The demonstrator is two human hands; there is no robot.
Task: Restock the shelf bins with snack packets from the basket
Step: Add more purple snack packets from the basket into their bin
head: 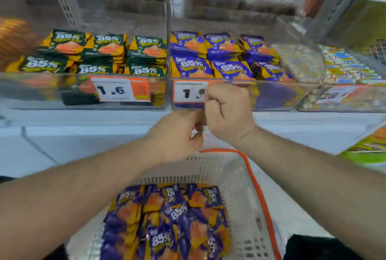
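Green packets [108,50] fill the left bin; purple packets [167,222] lie in the basket [240,186] below. The left hand [175,134] and right hand [227,113] meet, fingers curled; what they pinch cannot be told. Packets look light, crinkly, slippery: best pinched at an edge seam.

Purple-and-orange foil snack packets [167,224] lie heaped, seemingly loose, in the white slotted plastic basket [236,178]; matching packets [211,55] fill the clear shelf bin [277,94].
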